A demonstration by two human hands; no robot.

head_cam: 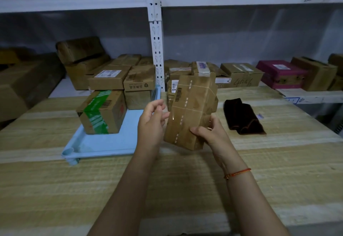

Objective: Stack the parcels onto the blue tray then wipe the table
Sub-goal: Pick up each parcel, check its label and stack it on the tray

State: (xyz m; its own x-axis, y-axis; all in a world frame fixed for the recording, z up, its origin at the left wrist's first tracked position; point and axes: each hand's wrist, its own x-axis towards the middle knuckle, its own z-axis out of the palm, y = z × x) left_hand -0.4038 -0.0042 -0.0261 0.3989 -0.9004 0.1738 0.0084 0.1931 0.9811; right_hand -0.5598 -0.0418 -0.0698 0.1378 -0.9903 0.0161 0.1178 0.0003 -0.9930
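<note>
A brown taped parcel (189, 111) with a barcode hangs tilted above the wooden table. My right hand (208, 133) grips its lower right side, thumb across the front. My left hand (152, 120) hovers at the parcel's left edge, fingers loosely curled, and I cannot tell if it touches. The blue tray (111, 143) lies to the left on the table. It carries a box with green tape (101, 112) in front and stacked brown boxes (130, 81) at the back. More parcels (185, 76) stand behind the held one.
A dark folded cloth (243, 118) lies on the table to the right of the parcel. A white shelf unit behind holds many cardboard boxes and a magenta box (282, 72). A white upright post (156, 53) stands behind the tray.
</note>
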